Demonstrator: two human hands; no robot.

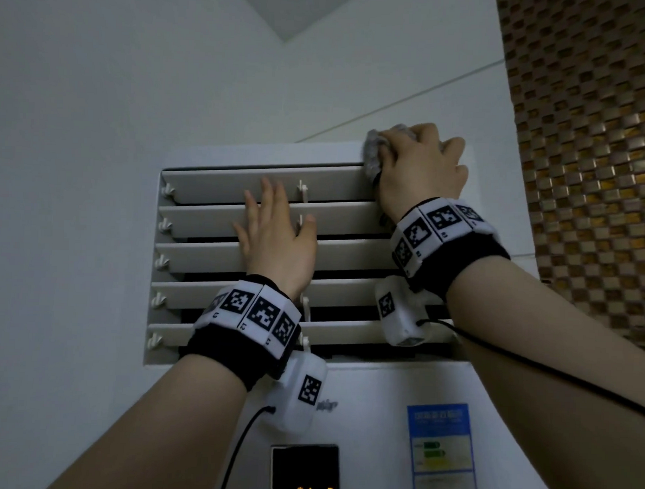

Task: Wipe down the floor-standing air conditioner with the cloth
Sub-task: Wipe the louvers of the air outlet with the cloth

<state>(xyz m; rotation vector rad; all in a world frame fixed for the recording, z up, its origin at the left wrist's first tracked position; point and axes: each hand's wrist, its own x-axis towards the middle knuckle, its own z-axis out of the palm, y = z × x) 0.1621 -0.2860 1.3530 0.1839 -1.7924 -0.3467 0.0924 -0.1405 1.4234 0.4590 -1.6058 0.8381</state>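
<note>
R hand (pixel 422 171) gripping cloth (pixel 375 151), wiping AC (pixel 374 392) top edge, upper right; L hand (pixel 277 239) flat, fingers straight, bracing louvers (pixel 212 222).

White wall (pixel 78 170) hems the air conditioner (pixel 366 403) left, mosaic wall (pixel 591 144) right.

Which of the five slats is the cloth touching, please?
The top slat: the right hand holds the cloth against its right end; the four lower slats have none.
</note>
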